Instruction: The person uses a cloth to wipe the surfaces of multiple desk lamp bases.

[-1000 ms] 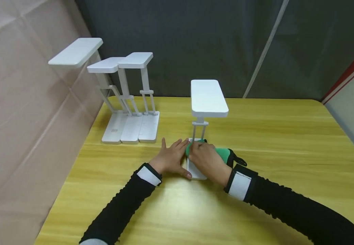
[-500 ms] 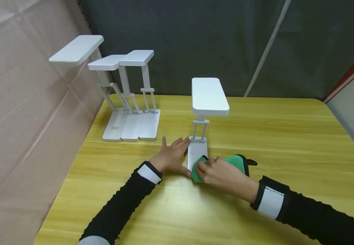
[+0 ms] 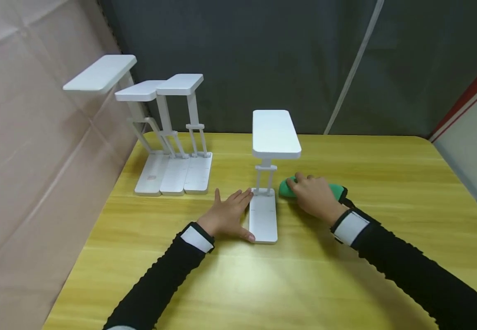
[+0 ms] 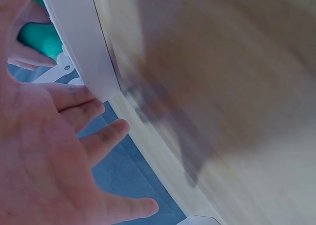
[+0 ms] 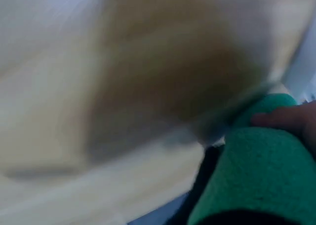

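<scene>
A white folding stand has a flat rectangular top (image 3: pixel 275 135) on a hinged post above a slim white base (image 3: pixel 263 219). My left hand (image 3: pixel 228 217) lies at the base's left side, fingers and thumb straight and spread. In the left wrist view its fingertips (image 4: pixel 98 106) meet the base's edge. To the right of the stand, my right hand (image 3: pixel 314 197) grips a bunched green cloth (image 3: pixel 336 189) with black edging, held close over the table beside the post's foot. The right wrist view shows the cloth (image 5: pixel 256 170) under a finger.
Similar white stands (image 3: pixel 176 172) stand close together at the table's left edge, their tops (image 3: pixel 102 73) overhanging toward a pale hanging sheet (image 3: pixel 36 160). A dark curtain (image 3: pixel 238 59) closes off the back. The table (image 3: pixel 387 206) has a wood grain.
My right hand swept the cloth from the post's foot toward the base's front end, then off the base, right and back beside the stand. The left hand stayed at the base.
</scene>
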### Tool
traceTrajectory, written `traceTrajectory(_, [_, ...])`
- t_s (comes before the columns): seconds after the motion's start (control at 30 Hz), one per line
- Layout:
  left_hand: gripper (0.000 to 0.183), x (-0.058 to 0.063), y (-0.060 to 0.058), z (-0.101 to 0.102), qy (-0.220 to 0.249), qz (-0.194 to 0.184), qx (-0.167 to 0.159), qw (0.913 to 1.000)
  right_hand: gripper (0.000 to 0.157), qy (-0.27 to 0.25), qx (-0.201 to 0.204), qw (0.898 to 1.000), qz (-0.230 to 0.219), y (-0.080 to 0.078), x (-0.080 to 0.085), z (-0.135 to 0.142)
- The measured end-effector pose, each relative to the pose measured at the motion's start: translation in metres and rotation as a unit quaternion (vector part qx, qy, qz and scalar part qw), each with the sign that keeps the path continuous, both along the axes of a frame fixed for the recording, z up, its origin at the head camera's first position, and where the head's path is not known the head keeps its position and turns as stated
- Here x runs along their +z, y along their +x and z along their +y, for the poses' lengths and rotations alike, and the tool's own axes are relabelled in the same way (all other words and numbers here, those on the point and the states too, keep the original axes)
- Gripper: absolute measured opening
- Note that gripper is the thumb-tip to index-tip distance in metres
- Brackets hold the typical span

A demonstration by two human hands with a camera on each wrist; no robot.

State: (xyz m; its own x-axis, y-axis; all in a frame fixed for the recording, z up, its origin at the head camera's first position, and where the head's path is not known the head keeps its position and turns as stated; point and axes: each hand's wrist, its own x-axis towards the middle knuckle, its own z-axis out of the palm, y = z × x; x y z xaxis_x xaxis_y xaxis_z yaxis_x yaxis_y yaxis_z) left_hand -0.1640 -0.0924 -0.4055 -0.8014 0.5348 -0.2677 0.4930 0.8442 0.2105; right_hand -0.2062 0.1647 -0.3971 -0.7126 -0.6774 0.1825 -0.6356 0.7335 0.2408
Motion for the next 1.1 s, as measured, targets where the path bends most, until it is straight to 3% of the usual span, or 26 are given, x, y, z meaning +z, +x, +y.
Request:
traceTrajectory(0.1, [0.121, 0.001, -0.001, -0.002, 0.004, -0.001, -0.003, 1.0, 0.025, 0.008, 0.033, 0.999, 0.019, 0.0, -0.008, -0.008])
traceTrajectory(0.43, [0.122, 0.002, -0.002, 0.0, -0.008, 0.011, 0.004, 0.9999, 0.028, 0.023, 0.139, 0.99, 0.031, 0.047, -0.007, -0.002])
traceTrajectory(0.6, [0.122, -0.002, -0.003, 0.0, -0.007, 0.007, -0.001, 0.9999, 0.03, 0.033, 0.19, 0.981, 0.034, 0.073, -0.012, 0.006])
traceTrajectory(0.77, [0.122, 0.0, -0.002, 0.001, 0.0, 0.006, 0.004, 1.0, 0.036, 0.049, 0.24, 0.969, 0.041, 0.084, -0.009, 0.018])
traceTrajectory(0.87, [0.121, 0.001, -0.002, 0.002, 0.003, 0.0, 0.003, 1.0, 0.025, 0.027, 0.275, 0.96, 0.039, 0.09, -0.008, 0.028])
traceTrajectory(1.0, [0.121, 0.001, -0.003, 0.005, 0.003, -0.003, -0.002, 1.0, 0.06, -0.014, 0.304, 0.952, 0.02, 0.101, -0.007, 0.042])
traceTrajectory(1.1, [0.121, 0.0, -0.007, 0.01, -0.005, 0.002, -0.004, 1.0, 0.063, -0.032, 0.311, 0.95, 0.007, 0.11, -0.006, 0.047])
